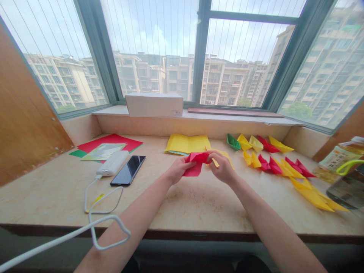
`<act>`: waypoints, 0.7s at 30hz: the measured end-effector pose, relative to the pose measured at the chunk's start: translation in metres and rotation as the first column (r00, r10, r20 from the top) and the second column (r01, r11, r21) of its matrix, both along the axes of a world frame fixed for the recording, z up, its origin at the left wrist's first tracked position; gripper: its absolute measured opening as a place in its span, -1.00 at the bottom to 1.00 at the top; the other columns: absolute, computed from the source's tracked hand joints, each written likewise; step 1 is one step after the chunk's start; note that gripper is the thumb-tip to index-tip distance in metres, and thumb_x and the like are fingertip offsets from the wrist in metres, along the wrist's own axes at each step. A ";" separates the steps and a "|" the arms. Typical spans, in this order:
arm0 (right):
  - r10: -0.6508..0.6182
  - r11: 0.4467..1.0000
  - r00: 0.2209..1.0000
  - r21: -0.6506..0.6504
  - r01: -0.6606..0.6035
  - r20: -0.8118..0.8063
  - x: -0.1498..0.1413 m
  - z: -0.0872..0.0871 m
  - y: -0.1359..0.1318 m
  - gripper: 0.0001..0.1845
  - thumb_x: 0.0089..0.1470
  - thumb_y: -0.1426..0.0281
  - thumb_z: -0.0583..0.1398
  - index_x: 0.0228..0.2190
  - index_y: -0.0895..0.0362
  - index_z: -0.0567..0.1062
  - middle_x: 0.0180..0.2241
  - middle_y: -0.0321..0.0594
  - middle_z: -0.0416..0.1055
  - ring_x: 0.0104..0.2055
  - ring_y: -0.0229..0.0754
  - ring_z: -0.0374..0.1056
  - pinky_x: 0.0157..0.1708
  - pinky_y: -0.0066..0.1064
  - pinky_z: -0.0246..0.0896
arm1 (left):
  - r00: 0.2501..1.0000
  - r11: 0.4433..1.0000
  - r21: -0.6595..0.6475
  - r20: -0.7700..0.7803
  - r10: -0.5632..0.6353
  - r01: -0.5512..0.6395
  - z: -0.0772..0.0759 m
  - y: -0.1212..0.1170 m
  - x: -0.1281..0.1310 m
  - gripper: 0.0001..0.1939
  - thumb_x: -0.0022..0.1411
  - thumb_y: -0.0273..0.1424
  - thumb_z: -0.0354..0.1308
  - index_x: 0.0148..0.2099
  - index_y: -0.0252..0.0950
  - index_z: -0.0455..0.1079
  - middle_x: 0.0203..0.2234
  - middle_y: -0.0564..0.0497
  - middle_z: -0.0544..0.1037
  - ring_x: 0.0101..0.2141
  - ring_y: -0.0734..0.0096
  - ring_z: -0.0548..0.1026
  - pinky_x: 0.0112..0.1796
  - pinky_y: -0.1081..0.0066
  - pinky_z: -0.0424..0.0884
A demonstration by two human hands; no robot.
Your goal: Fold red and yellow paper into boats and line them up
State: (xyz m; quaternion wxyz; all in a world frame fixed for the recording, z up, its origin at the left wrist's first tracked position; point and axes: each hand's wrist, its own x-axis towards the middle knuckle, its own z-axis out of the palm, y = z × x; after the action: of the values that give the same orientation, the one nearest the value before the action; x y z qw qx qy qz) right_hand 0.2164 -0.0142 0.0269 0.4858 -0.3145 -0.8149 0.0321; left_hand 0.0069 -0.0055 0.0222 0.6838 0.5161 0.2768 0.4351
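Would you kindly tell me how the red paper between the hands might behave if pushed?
The red paper looks thin and creased, so it would probably bend easily rather than resist. Being a small sheet, it is likely very light. The left hand and right hand hold it higher up, so its lower edge might flop most.

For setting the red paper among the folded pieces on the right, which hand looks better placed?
Probably the right hand: it holds the right end of the red paper and is closer to the folded pieces. The left hand also grips the paper, but sits farther from them.
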 end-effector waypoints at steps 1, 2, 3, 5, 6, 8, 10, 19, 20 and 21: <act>-0.002 1.000 1.000 0.008 0.002 0.001 0.000 0.000 0.000 -0.83 0.07 0.57 0.05 -0.42 0.08 0.36 -0.15 -0.13 0.47 -0.07 -0.11 0.39 -0.10 -0.29 0.30 | 1.000 1.000 -0.003 0.001 0.002 -0.002 0.000 0.000 0.000 -0.59 -0.06 -0.22 0.42 -0.21 -0.38 0.51 -0.38 -0.04 0.55 -0.44 0.49 0.42 -0.35 0.48 0.26; -0.005 1.000 1.000 0.013 0.005 0.002 0.000 0.000 0.000 -0.83 0.08 0.56 0.05 -0.42 0.08 0.37 -0.16 -0.13 0.47 -0.07 -0.11 0.39 -0.11 -0.29 0.30 | 1.000 1.000 -0.009 0.000 0.005 -0.005 0.000 -0.001 0.001 -0.58 -0.06 -0.20 0.42 -0.21 -0.38 0.51 -0.38 -0.04 0.55 -0.44 0.49 0.42 -0.35 0.48 0.25; -0.007 1.000 1.000 0.016 0.007 0.004 0.000 0.001 0.000 -0.84 0.09 0.55 0.05 -0.41 0.08 0.37 -0.16 -0.13 0.47 -0.08 -0.12 0.40 -0.12 -0.29 0.31 | 1.000 1.000 -0.016 -0.001 0.011 -0.011 0.000 -0.001 0.001 -0.58 -0.06 -0.18 0.41 -0.21 -0.37 0.52 -0.38 -0.04 0.55 -0.44 0.49 0.42 -0.35 0.48 0.25; -0.016 1.000 1.000 0.014 0.016 0.004 -0.001 0.001 -0.001 -0.84 0.11 0.54 0.05 -0.40 0.07 0.37 -0.18 -0.13 0.48 -0.10 -0.12 0.41 -0.13 -0.30 0.32 | 1.000 0.999 -0.032 -0.005 0.031 -0.031 0.001 -0.002 0.002 -0.55 -0.08 -0.14 0.41 -0.22 -0.37 0.52 -0.40 -0.03 0.55 -0.45 0.48 0.42 -0.36 0.47 0.24; -0.021 1.000 1.000 0.009 0.021 0.002 -0.002 0.000 -0.001 -0.84 0.11 0.53 0.05 -0.40 0.07 0.38 -0.18 -0.13 0.48 -0.11 -0.12 0.41 -0.14 -0.29 0.33 | 0.999 0.998 -0.037 -0.010 0.046 -0.046 0.001 -0.002 0.002 -0.53 -0.09 -0.12 0.41 -0.23 -0.37 0.52 -0.42 -0.03 0.55 -0.46 0.48 0.41 -0.37 0.47 0.23; -0.030 1.000 1.000 -0.004 0.030 -0.003 -0.003 -0.001 -0.001 -0.83 0.12 0.52 0.05 -0.39 0.07 0.39 -0.18 -0.12 0.50 -0.12 -0.11 0.42 -0.14 -0.28 0.34 | 0.997 0.997 -0.033 -0.023 0.073 -0.074 0.002 -0.003 0.003 -0.51 -0.13 -0.11 0.42 -0.24 -0.38 0.52 -0.45 -0.01 0.53 -0.49 0.49 0.40 -0.40 0.48 0.22; -0.038 0.999 0.999 -0.013 0.038 -0.021 -0.004 -0.002 -0.001 -0.83 0.12 0.51 0.05 -0.35 0.07 0.42 -0.15 -0.11 0.50 -0.07 -0.08 0.42 -0.10 -0.24 0.34 | 0.995 0.995 -0.022 -0.026 0.093 -0.094 0.002 -0.003 0.003 -0.51 -0.13 -0.12 0.43 -0.23 -0.38 0.52 -0.47 -0.01 0.53 -0.51 0.50 0.39 -0.41 0.48 0.22; -0.030 0.949 0.975 -0.314 -0.041 -0.219 -0.025 -0.012 -0.001 -0.47 0.15 0.20 0.17 0.13 0.07 0.30 -0.04 -0.05 0.49 -0.05 -0.01 0.44 -0.04 -0.09 0.33 | 0.971 0.973 0.033 0.083 0.224 -0.227 0.001 -0.002 0.006 -0.47 -0.10 -0.15 0.43 -0.12 -0.34 0.49 -0.32 -0.07 0.58 -0.38 0.35 0.50 -0.29 0.35 0.41; -0.011 0.929 0.975 -0.362 -0.072 -0.223 -0.028 -0.013 -0.001 -0.52 0.15 0.16 0.18 0.06 0.07 0.39 -0.09 -0.07 0.52 -0.10 0.00 0.46 -0.09 -0.12 0.36 | 0.974 0.975 0.041 0.075 0.214 -0.217 0.002 -0.004 0.007 -0.46 -0.11 -0.13 0.43 -0.13 -0.35 0.49 -0.32 -0.09 0.58 -0.38 0.33 0.51 -0.29 0.33 0.42; 0.010 0.909 0.971 -0.404 -0.108 -0.237 -0.030 -0.013 -0.001 -0.57 0.15 0.14 0.18 -0.01 0.08 0.46 -0.14 -0.09 0.54 -0.14 -0.01 0.47 -0.14 -0.15 0.39 | 0.978 0.978 0.048 0.062 0.201 -0.204 0.003 -0.005 0.008 -0.46 -0.11 -0.12 0.42 -0.13 -0.37 0.49 -0.32 -0.10 0.58 -0.37 0.30 0.52 -0.29 0.31 0.42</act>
State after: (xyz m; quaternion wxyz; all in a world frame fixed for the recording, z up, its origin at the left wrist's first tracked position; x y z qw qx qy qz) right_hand 0.1860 -0.0150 0.0134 0.4977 -0.3793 -0.7372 0.2547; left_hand 0.0148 -0.0103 0.0248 0.6294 0.4911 0.2965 0.5241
